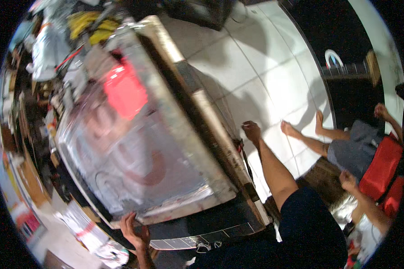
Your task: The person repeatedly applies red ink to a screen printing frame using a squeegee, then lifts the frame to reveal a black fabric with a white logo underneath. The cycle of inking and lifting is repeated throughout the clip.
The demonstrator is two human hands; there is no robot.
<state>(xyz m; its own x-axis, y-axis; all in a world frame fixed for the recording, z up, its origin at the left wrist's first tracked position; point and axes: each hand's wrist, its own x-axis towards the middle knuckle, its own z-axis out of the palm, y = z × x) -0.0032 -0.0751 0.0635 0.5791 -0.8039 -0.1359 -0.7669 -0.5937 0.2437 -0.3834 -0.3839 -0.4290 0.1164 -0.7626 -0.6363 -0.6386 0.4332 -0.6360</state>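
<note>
A screen printing frame [184,134] with a pale rim lies tilted across the table at left. Its translucent mesh carries large faint reddish shapes, and a bright red patch [126,89], probably ink, glares near its far end. At the frame's near left corner, my left hand [134,231] has its fingers bent over the rim, with the thumb lower and apart. My right hand [252,131] is off to the right, past the table's edge and above the floor. Its fingers are curled in, and nothing shows in them.
Clutter with clear plastic and a yellow cloth [92,27] fills the far left. Stacked papers [83,226] lie at lower left. Wooden strips [224,157] run along the table's right edge. On the pale tiled floor [256,67], another person [359,152] in red and grey sits at right.
</note>
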